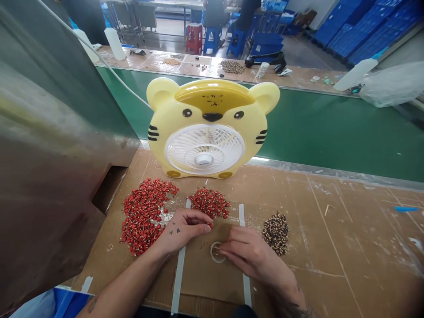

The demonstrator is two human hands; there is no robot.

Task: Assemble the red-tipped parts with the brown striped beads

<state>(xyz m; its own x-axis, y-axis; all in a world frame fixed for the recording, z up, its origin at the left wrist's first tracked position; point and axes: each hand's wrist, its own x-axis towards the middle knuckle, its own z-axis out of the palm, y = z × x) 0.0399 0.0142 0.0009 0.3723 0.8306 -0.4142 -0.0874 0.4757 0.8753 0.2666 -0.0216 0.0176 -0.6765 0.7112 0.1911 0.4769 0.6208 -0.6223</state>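
My left hand [185, 227] is closed, thumb and forefinger pinching a small red piece [211, 225] just in front of the nearer red pile. The tips of my right hand [248, 249] come together over a white ring [212, 256] lying on a cardboard sheet [212, 282]. Something small and golden shows inside the ring, but what those fingers hold is hidden. Beyond my left hand lies a pile of small red pieces [209, 202] with pale tips. A larger red pile [145, 216] spreads to the left. Right of my right hand sits a dark-and-tan heap of small parts [276, 232].
A yellow animal-faced fan [205, 128] stands behind the piles. Strips of white tape [179, 278] run along the cardboard. A metal housing [56, 145] rises on the left. Past a green panel [318, 132], another bench carries white bottles [115, 44] and small parts. People sit farther back.
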